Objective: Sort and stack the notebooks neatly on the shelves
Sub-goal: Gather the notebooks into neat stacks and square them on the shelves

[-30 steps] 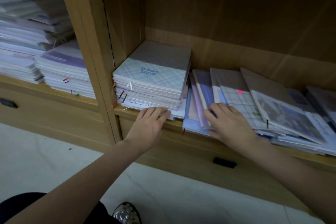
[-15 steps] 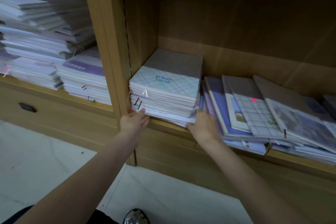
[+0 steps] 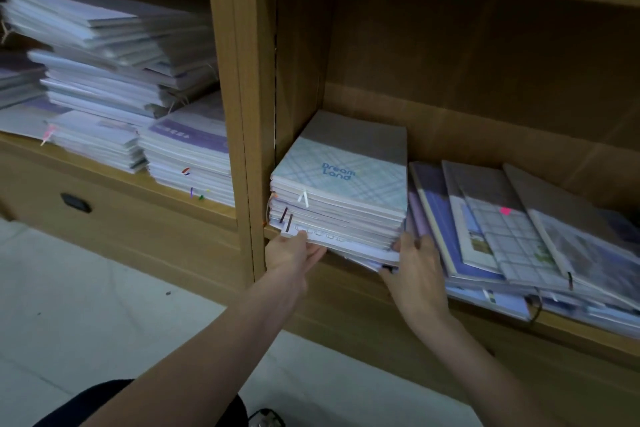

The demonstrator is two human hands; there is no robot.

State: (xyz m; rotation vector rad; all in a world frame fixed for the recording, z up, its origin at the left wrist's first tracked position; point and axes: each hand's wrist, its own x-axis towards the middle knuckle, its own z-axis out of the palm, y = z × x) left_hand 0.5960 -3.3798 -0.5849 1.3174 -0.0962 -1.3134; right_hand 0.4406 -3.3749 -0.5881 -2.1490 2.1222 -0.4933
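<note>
My left hand (image 3: 294, 253) and right hand (image 3: 415, 262) curl their fingers under the front corners of the notebook stack (image 3: 341, 198), which sits at the shelf's (image 3: 571, 326) left end. It could topple onto the slanting notebooks (image 3: 512, 229) beside it. Pale floor (image 3: 86, 305) lies below.

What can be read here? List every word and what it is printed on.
"Dream Land": blue letters on the plaid cover of the top notebook of the held stack.
Outlined letters on the bottom notebook's edge: too blurred to read.
White print on the purple-banded notebook, left compartment: too blurred to read.
</note>
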